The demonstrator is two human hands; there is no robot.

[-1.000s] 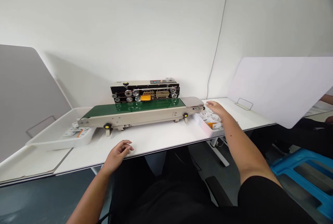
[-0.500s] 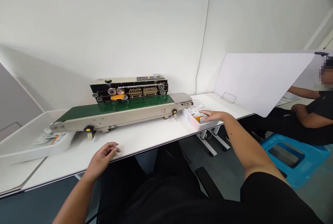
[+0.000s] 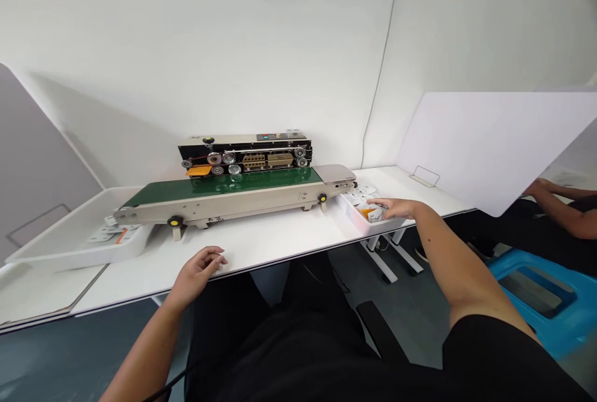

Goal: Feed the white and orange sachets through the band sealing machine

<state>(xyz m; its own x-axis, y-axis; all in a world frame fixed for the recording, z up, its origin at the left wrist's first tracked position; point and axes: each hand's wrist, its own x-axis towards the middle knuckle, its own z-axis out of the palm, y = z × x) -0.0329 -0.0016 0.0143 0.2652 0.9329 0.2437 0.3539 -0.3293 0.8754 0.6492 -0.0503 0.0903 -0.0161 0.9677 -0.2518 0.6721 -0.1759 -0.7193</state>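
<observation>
My right hand (image 3: pixel 400 209) reaches over a white bin (image 3: pixel 361 223) at the right end of the machine. Its fingers are stretched out at the small white packets (image 3: pixel 366 193) and an orange one (image 3: pixel 368 212); I see nothing lifted in it. My left hand (image 3: pixel 198 272) rests at the table's front edge, empty, with loosely bent fingers and the thumb apart. Behind it stands a band sealing machine (image 3: pixel 245 147) with a green conveyor belt (image 3: pixel 219 186). An orange piece (image 3: pixel 199 170) sits at the left end of the sealer's rollers.
Under the conveyor's left end, a larger white bin (image 3: pixel 79 257) holds several white packets (image 3: pixel 109 234). White panels (image 3: pixel 489 140) flank the table. At the right are a blue stool (image 3: pixel 550 290) and another person's arms (image 3: pixel 559 200). A chair armrest (image 3: pixel 380 330) is near me.
The orange piece has moved left along the sealer's rollers. The view has turned slightly left. Both my hands keep nearly the same places, the right one still over the bin.
</observation>
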